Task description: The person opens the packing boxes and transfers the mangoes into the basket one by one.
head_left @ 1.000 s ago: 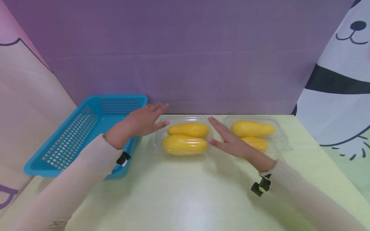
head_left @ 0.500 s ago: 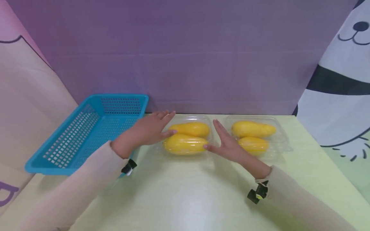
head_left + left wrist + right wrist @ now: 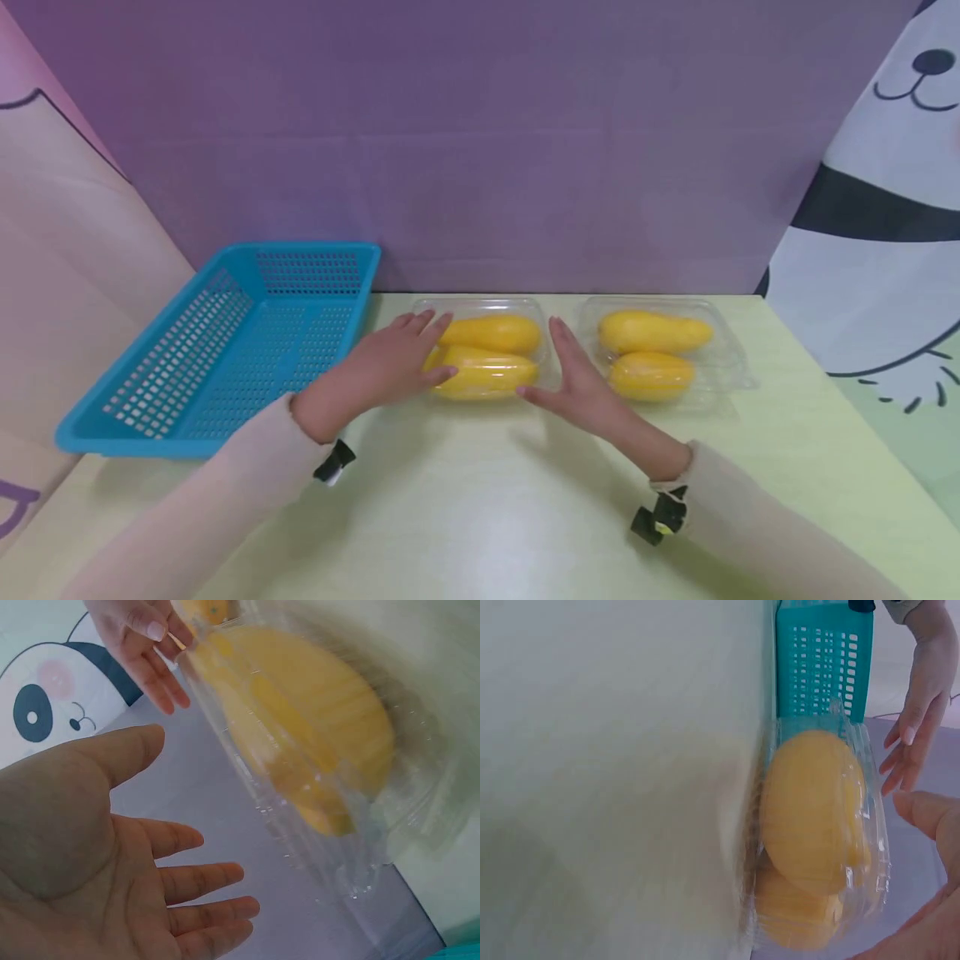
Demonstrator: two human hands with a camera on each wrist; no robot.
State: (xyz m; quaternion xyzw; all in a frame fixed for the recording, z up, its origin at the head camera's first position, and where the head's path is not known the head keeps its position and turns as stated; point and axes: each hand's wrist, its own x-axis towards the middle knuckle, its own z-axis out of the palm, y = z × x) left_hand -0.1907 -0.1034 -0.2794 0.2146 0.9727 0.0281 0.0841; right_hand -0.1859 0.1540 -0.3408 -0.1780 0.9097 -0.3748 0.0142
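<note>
Apparently reaching with spread, empty left hand point(image 3: 386, 364) and right hand point(image 3: 588, 383) for clear, rectangular plastic box point(image 3: 491, 305) between; next, grip both ends.

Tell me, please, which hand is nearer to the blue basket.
The left hand, just right of the blue basket; the right hand is farther right, by the gap between the clear containers.

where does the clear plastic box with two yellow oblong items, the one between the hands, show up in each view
Head: the clear plastic box sits near the middle.
Left wrist: upper right, slanting.
Right wrist: right of centre, middle to lower part.
Shared landmark: turquoise perforated plastic basket; left in head, bottom right corner in left wrist, top in right wrist.
</note>
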